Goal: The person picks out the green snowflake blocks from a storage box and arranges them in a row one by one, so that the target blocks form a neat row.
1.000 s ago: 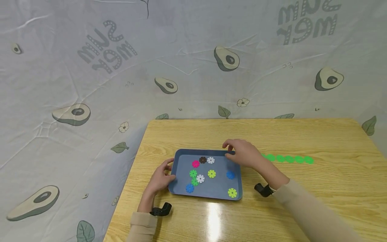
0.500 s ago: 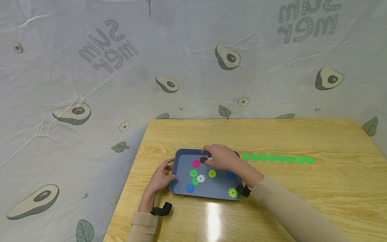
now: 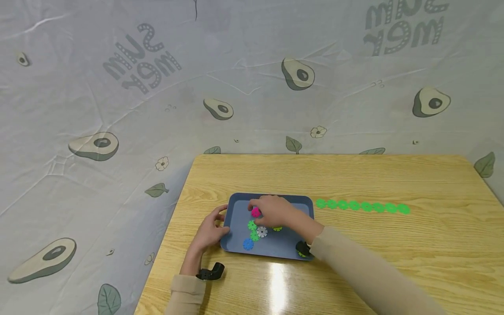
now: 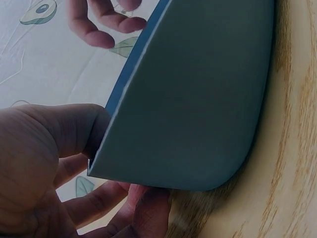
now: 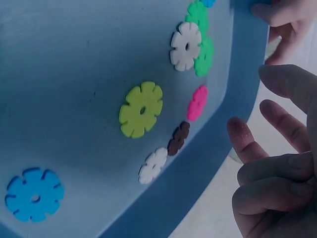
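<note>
A blue-grey tray [image 3: 271, 254] rests on the wooden table, with several notched, flower-shaped plastic discs inside. My left hand [image 3: 208, 229] grips its left side; in the left wrist view the thumb hooks over the rim and the other fingers are by the underside. Over the tray's left half hovers my right hand [image 3: 273, 210], fingers spread and nothing between them. Nearest its fingertips are a pink disc [image 3: 256, 212] and a green disc [image 3: 252, 225]. In the right wrist view a brown disc [image 5: 179, 138], a yellow-green disc [image 5: 141, 110] and a blue disc [image 5: 34, 195] also show.
To the right of the tray, a row of green discs [image 3: 366, 206] runs across the wooden table [image 3: 354, 175]. Behind it hangs a pale cloth [image 3: 252, 65] printed with avocados. A black wrist camera [image 3: 211, 272] sits on my left wrist.
My right hand has moved left from the tray's upper right corner to above the pink and green discs, uncovering the left end of the green row. My left hand keeps its hold.
</note>
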Available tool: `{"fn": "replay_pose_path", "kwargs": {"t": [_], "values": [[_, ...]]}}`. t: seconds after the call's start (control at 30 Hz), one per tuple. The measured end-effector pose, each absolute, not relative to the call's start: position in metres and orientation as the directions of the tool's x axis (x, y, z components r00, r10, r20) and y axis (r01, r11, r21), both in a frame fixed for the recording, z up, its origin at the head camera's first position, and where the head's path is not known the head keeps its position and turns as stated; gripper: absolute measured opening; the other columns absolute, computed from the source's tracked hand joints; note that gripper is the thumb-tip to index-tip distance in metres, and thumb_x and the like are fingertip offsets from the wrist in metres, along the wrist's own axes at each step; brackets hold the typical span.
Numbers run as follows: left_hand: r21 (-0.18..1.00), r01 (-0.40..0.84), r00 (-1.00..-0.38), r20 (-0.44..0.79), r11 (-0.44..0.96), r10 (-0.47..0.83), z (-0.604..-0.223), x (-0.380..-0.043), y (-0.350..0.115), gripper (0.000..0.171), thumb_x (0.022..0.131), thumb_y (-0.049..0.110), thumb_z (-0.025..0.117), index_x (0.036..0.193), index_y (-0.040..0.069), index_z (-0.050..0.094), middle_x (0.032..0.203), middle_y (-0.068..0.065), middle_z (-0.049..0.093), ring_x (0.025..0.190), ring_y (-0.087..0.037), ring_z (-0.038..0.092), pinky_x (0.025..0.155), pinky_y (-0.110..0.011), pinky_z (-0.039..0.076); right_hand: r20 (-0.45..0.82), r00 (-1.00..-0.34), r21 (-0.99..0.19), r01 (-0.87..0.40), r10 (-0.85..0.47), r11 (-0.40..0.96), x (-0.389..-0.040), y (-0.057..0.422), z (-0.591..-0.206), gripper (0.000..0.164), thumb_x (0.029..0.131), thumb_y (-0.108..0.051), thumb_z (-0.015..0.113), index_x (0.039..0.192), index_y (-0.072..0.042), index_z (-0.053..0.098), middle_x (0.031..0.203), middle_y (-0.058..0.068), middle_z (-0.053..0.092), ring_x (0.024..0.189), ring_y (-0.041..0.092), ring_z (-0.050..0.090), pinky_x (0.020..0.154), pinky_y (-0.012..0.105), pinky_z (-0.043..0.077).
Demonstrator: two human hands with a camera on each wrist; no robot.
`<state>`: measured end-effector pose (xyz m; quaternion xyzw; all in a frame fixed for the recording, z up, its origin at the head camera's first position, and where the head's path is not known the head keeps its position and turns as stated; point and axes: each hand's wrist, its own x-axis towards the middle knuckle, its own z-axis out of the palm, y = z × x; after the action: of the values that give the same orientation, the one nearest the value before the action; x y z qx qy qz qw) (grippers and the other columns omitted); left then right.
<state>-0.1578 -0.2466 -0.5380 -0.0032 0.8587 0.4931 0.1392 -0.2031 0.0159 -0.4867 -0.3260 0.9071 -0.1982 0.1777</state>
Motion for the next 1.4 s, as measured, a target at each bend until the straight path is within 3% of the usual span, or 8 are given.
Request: {"fn": "replay_pose_path", "kwargs": {"t": [0.3,0.8,1.17,1.4], "values": [[0.852,-0.132,-0.962,-0.234,0.507,0.142,-0.536,-0.16,-0.246,0.071,0.087,-0.003,0.069,0.153,0.015,0.051,0.118,-0.019,0.06,0.074,-0.025,0.063,0.065,-0.036,0.053,-0.239,-0.701,-0.434,-0.542,-0.672,0.72,-0.205,0.001,-0.491,0.035,0.095,-0.029,0.075,0.128,-0.022,0.07,0.112,0.003,0.069,0.086,0.018,0.06,0.075,0.042,0.053],[0.843,-0.132,-0.963,-0.233,0.522,0.133,-0.537,-0.157,-0.246,0.071,0.087,-0.004,0.07,0.152,0.014,0.052,0.119,-0.02,0.061,0.074,-0.023,0.061,0.067,-0.036,0.052,-0.28,-0.709,-0.275,-0.587,-0.648,0.761,-0.199,-0.015,-0.509,0.026,0.094,-0.031,0.077,0.119,-0.025,0.074,0.102,-0.001,0.065,0.091,0.019,0.064,0.075,0.041,0.055],[0.857,-0.139,-0.961,-0.236,0.496,0.14,-0.535,-0.156,-0.245,0.072,0.086,-0.006,0.068,0.153,0.012,0.051,0.117,-0.02,0.061,0.066,-0.021,0.058,0.063,-0.035,0.051,-0.259,-0.718,-0.302,-0.576,-0.647,0.76,-0.198,-0.015,-0.513,0.012,0.093,-0.027,0.077,0.101,-0.02,0.07,0.092,-0.003,0.059,0.078,0.013,0.056,0.072,0.036,0.052],[0.863,-0.15,-0.96,-0.243,0.482,0.137,-0.537,-0.157,-0.247,0.072,0.086,-0.005,0.068,0.153,0.014,0.051,0.118,-0.02,0.062,0.067,-0.022,0.06,0.063,-0.036,0.051,-0.22,-0.726,-0.375,-0.554,-0.652,0.743,-0.197,-0.016,-0.511,0.01,0.092,-0.016,0.075,0.096,-0.019,0.068,0.081,-0.007,0.057,0.07,0.012,0.054,0.065,0.033,0.048]]}}
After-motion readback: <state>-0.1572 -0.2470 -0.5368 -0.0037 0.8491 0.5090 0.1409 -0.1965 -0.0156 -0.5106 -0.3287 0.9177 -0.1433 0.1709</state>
